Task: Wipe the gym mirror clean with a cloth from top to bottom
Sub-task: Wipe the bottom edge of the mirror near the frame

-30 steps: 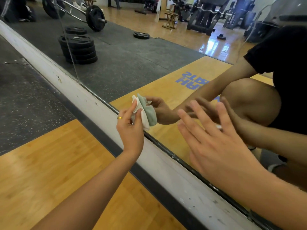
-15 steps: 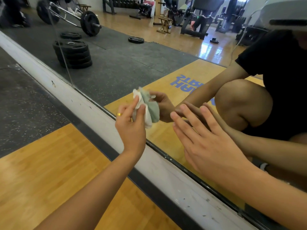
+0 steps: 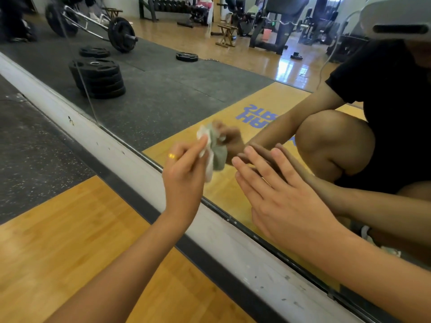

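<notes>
The cloth (image 3: 215, 155), bunched into a wad, is being gripped between the curled thumb and fingers of the left hand (image 3: 184, 173) and is being pressed against the mirror (image 3: 163, 101) just above its lower frame (image 3: 140, 157). This placement is judged to suit the last, lowest pass of a top-to-bottom wipe. The right hand (image 3: 279, 197) is being held open just beside it, fingers straight and slightly spread with the tips apparently on the glass, probably as a brace for balance, while the left forearm is being extended forward with the wrist nearly straight.
</notes>
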Tool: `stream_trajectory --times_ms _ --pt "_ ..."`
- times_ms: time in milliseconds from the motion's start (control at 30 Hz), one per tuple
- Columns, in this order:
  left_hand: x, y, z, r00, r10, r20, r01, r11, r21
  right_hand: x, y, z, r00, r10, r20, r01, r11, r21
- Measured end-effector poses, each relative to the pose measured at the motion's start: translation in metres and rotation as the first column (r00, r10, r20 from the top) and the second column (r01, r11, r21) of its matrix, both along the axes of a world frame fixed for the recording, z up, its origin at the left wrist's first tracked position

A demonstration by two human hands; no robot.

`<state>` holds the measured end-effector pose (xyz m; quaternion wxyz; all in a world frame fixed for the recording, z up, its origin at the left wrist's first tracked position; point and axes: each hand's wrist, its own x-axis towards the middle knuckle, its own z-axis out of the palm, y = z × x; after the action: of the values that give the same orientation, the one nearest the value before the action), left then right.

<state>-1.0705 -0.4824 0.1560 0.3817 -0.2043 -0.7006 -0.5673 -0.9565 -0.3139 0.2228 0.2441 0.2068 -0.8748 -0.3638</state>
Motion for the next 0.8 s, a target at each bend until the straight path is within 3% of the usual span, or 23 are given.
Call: stream_trajectory --times_ms 67,200,333,633,800 --pt "0.008 -0.004 -0.03 0.981 -0.06 0.184 0.047 0.996 0.072 0.0 0.0 0.001 1.0 0.003 0.004 -0.003 1.0 0.001" --pt "0.015 0.002 -0.037 0.933 -0.156 0.325 0.054 0.952 0.302 0.0 -0.002 0.001 1.0 -0.011 0.02 0.011 1.0 0.001" --pt "0.033 0.009 -0.061 0.886 -0.163 0.435 0.021 0.95 0.313 0.002 -0.003 0.003 0.999 -0.029 0.018 0.029 1.0 0.011" --pt "0.043 0.022 -0.06 0.937 -0.147 0.316 0.067 0.966 0.251 0.002 -0.002 0.002 0.999 -0.032 0.039 0.031 0.999 0.018" --pt "0.037 0.015 -0.073 0.917 -0.11 0.383 0.014 0.969 0.245 0.002 -0.002 0.004 0.997 -0.028 0.068 0.026 0.999 0.022"
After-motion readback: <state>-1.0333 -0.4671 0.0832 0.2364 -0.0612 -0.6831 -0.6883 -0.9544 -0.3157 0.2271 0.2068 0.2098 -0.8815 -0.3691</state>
